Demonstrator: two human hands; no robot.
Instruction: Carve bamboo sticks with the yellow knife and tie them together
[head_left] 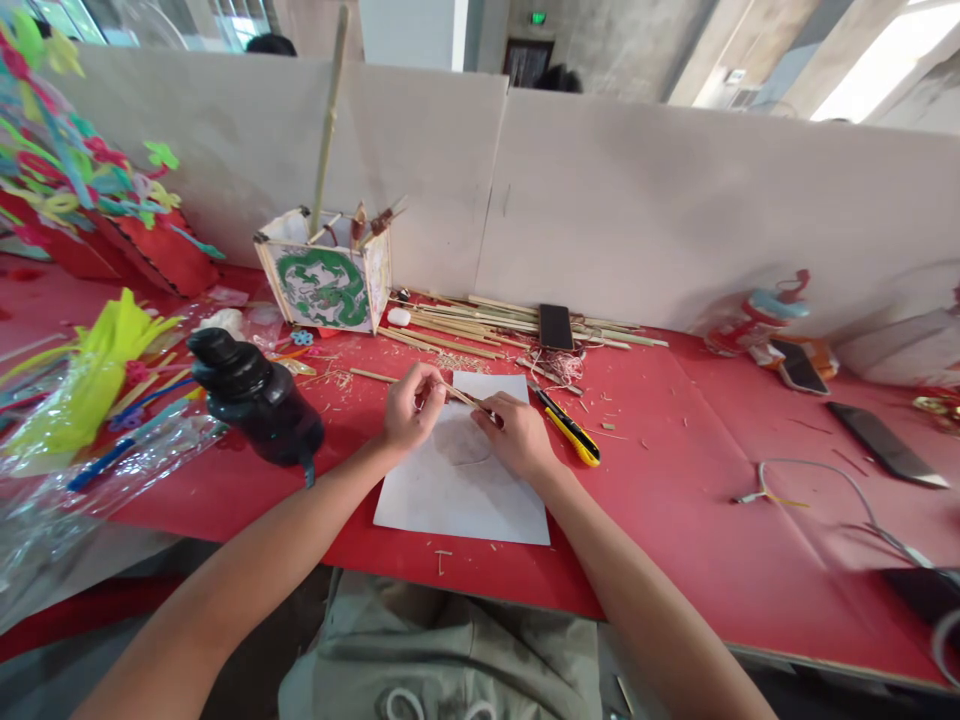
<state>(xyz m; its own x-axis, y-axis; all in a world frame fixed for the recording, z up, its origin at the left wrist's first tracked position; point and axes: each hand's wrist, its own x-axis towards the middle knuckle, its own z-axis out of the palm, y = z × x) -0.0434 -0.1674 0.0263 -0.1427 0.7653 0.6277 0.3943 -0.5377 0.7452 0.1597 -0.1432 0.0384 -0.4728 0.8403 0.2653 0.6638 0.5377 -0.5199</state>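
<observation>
Above a white paper sheet (465, 500), my left hand (414, 408) and my right hand (514, 430) pinch a thin bamboo stick (459, 394) between them. My left fingers close on its left part, my right fingers on its right part. Another thin stick (371, 376) reaches out to the left behind my left hand. A yellow and black utility knife (570, 428) lies just right of my right hand. Behind the hands, bamboo strips (465, 325) are piled on the red table, and a tangle of thread (556, 368) sits at their right.
A dark bottle (259, 400) stands left of my left hand. Behind it is a box with a green dragon (322, 285) holding sticks. A black phone (555, 327) rests on the strips. Plastic wrapping (150, 470) covers the left side; a cable (817, 470) lies at right.
</observation>
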